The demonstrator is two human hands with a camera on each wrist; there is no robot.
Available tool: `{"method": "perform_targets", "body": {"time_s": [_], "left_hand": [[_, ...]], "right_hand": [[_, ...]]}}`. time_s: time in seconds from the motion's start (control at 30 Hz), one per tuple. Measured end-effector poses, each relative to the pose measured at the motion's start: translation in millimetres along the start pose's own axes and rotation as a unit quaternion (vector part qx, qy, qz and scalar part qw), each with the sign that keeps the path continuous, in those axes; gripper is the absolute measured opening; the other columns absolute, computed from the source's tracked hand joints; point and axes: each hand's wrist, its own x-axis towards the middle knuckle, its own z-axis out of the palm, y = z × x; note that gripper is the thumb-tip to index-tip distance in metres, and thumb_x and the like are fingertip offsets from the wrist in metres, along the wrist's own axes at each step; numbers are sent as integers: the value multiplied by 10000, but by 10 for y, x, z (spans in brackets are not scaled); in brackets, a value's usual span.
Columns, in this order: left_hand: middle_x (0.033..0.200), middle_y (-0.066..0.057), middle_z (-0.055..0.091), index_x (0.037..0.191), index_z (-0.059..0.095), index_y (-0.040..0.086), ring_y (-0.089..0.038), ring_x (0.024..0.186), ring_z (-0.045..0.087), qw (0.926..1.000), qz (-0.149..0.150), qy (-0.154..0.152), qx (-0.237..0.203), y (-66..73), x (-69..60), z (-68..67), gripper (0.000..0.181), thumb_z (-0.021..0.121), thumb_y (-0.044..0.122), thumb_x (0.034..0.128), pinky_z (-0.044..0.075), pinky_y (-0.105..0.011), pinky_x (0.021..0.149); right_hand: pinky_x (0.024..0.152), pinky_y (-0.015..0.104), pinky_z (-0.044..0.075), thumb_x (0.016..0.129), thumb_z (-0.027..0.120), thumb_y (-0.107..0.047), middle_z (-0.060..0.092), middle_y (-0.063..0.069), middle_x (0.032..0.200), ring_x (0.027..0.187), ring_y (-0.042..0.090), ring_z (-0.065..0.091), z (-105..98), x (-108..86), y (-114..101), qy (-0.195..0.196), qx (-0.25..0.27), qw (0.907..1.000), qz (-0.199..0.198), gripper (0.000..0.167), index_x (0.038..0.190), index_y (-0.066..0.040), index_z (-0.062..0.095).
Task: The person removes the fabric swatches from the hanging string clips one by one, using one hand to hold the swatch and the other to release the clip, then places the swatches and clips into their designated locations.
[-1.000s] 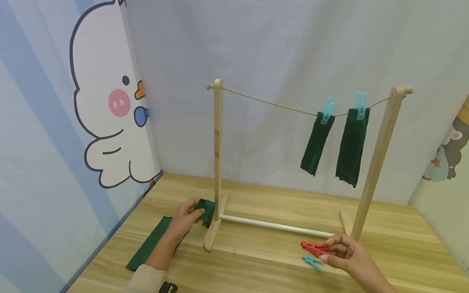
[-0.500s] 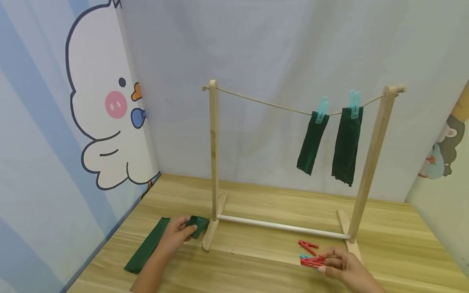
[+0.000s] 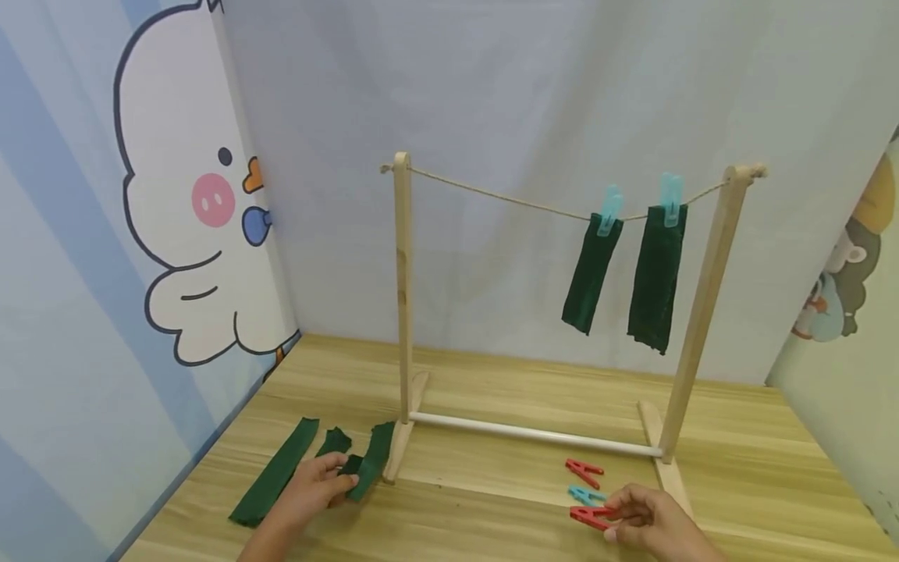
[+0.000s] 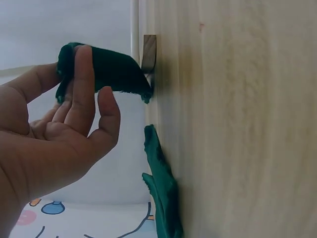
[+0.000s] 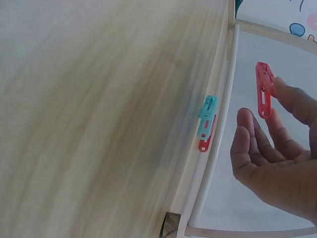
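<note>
In the head view my left hand (image 3: 319, 488) pinches a green cloth strip (image 3: 375, 457) near the rack's left foot. The left wrist view shows this cloth (image 4: 114, 72) bent over between thumb and fingers. Beside that hand lie a small green cloth piece (image 3: 335, 442) and a long green cloth strip (image 3: 277, 472). My right hand (image 3: 649, 519) pinches a red clothespin (image 3: 590, 516) between thumb and fingers, in front of the rack. Just behind it, a light-blue clothespin (image 3: 585, 496) and another red clothespin (image 3: 584, 471) lie on the table.
A wooden drying rack (image 3: 403, 289) stands on the table (image 3: 492, 515), with a string (image 3: 506, 195) between its posts. Two green cloths (image 3: 592, 277) hang from the string's right part by light-blue clothespins (image 3: 672, 199). A white rod (image 3: 534, 433) joins the feet.
My left hand has come nearer with its cloth, which now hangs out longer. My right hand has brought one red clothespin nearer, apart from the other red one. The view has shifted slightly.
</note>
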Motion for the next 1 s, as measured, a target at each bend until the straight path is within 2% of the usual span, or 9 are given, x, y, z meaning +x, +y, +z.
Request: {"method": "perform_targets", "body": {"time_s": [0.13, 0.23, 0.33, 0.47, 0.6, 0.7, 0.77, 0.87, 1.0], "left_hand": [[630, 16, 448, 1269, 344, -224, -132, 575, 418, 9994, -171, -149, 253, -43, -70, -44, 540, 587, 67, 883, 408, -323, 642], [717, -7, 556, 1237, 406, -205, -150, 629, 506, 9987, -169, -224, 424, -67, -103, -70, 508, 615, 55, 855, 448, -342, 650], [864, -111, 621, 1214, 437, -195, -196, 703, 580, 9976, -204, -432, 502, -94, -127, -107, 475, 620, 28, 836, 484, -377, 667], [1129, -292, 547, 1208, 447, -186, -274, 880, 601, 9937, -441, -690, 761, -146, -150, -172, 469, 631, 30, 835, 481, -432, 754], [1209, -342, 482, 1211, 469, -173, -385, 1000, 557, 9896, -664, -733, 1044, -185, -173, -220, 477, 647, 51, 830, 434, -483, 838], [1224, -350, 465, 1185, 493, -170, -449, 1069, 502, 9868, -820, -735, 1189, -209, -194, -254, 444, 639, 56, 832, 432, -491, 847], [1196, -338, 484, 1155, 508, -162, -436, 1054, 518, 9850, -910, -785, 1239, -225, -210, -279, 404, 630, 56, 838, 449, -474, 822], [1123, -289, 537, 1117, 510, -155, -335, 902, 609, 9843, -953, -909, 1176, -241, -225, -312, 357, 619, 43, 842, 473, -428, 765], [954, -149, 605, 1090, 527, -128, -257, 763, 632, 9836, -973, -946, 1188, -228, -225, -335, 330, 632, 52, 834, 473, -387, 689]], "right_hand": [[670, 268, 491, 808, 707, -52, 625, 117, 898, 794, 172, 596, -6, 15, -10, 188, -182, 9996, 43, 295, 1000, 125, 570], [667, 266, 494, 795, 681, 25, 625, 131, 890, 784, 192, 606, -17, 7, 6, 43, 36, 9999, 84, 260, 990, 144, 556], [666, 258, 493, 778, 666, 70, 635, 146, 877, 776, 195, 620, -12, -6, 44, -124, 276, 9994, 138, 246, 973, 155, 544], [651, 248, 490, 774, 705, 24, 643, 147, 853, 761, 172, 619, 9, -9, 94, -78, 268, 9995, 177, 262, 952, 145, 555], [651, 250, 489, 771, 733, -29, 642, 129, 849, 763, 166, 607, 13, 1, 117, 51, 66, 9998, 195, 278, 943, 121, 573], [646, 255, 488, 765, 753, -75, 636, 102, 836, 755, 172, 594, 18, 6, 133, 75, -178, 9996, 203, 288, 930, 95, 591], [636, 260, 486, 760, 762, -97, 632, 81, 821, 745, 180, 587, 21, 8, 147, 70, -319, 9991, 261, 290, 922, 81, 600], [619, 276, 483, 765, 758, -98, 618, 54, 793, 736, 198, 570, 17, 9, 163, 103, -418, 9983, 385, 273, 916, 69, 604], [614, 300, 476, 788, 731, -75, 604, 52, 792, 756, 213, 553, -17, 27, 172, 157, -509, 9975, 461, 237, 927, 65, 600]]}}
